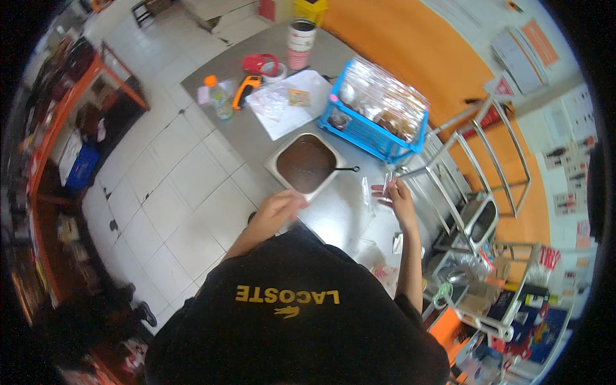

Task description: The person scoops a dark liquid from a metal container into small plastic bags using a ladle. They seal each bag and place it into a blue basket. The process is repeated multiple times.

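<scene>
A square steel pan (pixel 280 174) of brown paste or sauce stands on the steel table, a dark-handled utensil (pixel 347 169) reaching over its right rim. Just below the pan's near-left edge is my left hand (pixel 280 212), smeared by motion, so its fingers and anything in them cannot be made out. To the right of the pan, my right hand (pixel 400 200) pinches a small clear plastic piece (pixel 389 182), thin and see-through, with some fingers spread. Beside that hand lies a clear plastic bag or sleeve (pixel 367 197) on the table.
A blue crate (pixel 371 142) of foil-covered or wrapped goods stands behind. Beyond the pan are white paper (pixel 296 110), an orange-yellow handheld device (pixel 246 90), red tape (pixel 260 63), an orange-capped bottle (pixel 220 99) and a tumbler (pixel 300 43). A metal rack (pixel 449 186) borders the right.
</scene>
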A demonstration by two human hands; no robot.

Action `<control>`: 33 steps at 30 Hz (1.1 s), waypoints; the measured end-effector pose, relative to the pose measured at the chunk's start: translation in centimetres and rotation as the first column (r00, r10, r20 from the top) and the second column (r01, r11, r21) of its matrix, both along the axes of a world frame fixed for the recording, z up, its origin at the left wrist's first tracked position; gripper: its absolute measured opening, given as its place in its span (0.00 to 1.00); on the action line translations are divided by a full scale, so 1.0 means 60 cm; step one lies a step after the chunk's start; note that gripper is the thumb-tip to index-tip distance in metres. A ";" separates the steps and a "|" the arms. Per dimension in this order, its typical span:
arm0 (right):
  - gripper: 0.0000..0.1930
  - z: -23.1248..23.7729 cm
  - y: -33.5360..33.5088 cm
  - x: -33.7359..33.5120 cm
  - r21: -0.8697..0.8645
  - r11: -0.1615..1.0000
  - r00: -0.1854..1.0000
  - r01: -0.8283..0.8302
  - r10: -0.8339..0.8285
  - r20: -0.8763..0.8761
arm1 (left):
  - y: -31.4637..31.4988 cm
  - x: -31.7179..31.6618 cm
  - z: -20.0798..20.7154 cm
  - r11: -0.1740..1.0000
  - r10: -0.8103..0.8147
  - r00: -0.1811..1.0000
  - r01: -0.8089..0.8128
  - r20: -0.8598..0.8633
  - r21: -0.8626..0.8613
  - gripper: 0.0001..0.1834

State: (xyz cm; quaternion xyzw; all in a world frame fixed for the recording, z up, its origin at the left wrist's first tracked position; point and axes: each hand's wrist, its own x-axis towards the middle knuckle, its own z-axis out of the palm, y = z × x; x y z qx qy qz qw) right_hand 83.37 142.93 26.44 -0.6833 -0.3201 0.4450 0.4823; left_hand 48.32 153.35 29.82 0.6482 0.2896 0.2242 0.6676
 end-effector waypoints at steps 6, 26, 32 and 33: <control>0.16 0.050 0.066 -0.194 0.054 0.990 0.989 -0.132 0.135 -0.064 | -0.013 0.034 -0.037 0.975 0.221 0.927 -0.199 0.304 -0.102 0.18; 0.12 0.097 0.237 -0.429 0.184 0.468 0.497 -0.865 0.740 0.453 | 0.002 -0.155 0.026 0.685 0.625 0.771 -0.618 0.124 0.387 0.12; 0.13 0.100 0.272 -0.463 0.120 0.298 0.318 -0.947 0.816 0.482 | 0.006 -0.199 0.008 0.683 0.631 0.748 -0.661 0.205 0.310 0.10; 0.13 0.109 0.272 -0.480 0.067 0.300 0.290 -0.952 0.808 0.513 | 0.010 -0.209 0.003 0.678 0.641 0.736 -0.676 0.217 0.288 0.10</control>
